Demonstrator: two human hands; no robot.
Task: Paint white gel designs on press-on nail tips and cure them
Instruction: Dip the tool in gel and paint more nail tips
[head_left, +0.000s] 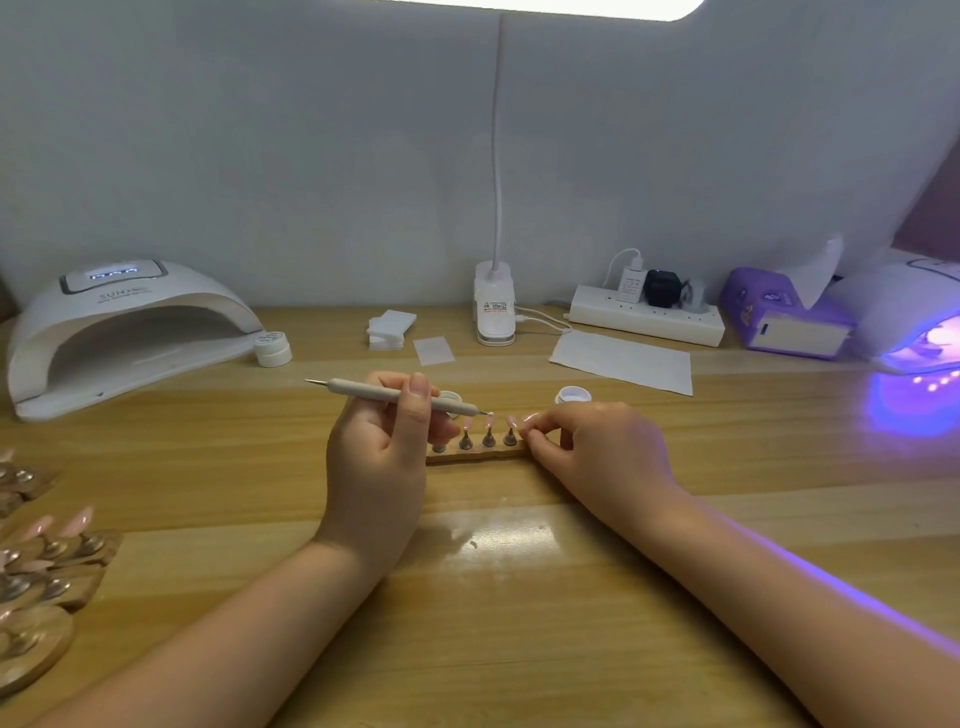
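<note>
Two hands working over the wooden holder strip (475, 455) at mid-table (519, 597). Left hand (379, 462) is gripping the dotting pen (400, 396), thumb and fingers curled round the shaft, tip sitting at a pink nail tip (491, 417) on its stand. Right hand (597, 452) is pinching the end nail tip (529, 417) at the strip's right end. Open gel pot (574, 395) just behind. Curing lamp (124, 332) sitting far left, a second lamp (914, 322) glowing violet far right.
</note>
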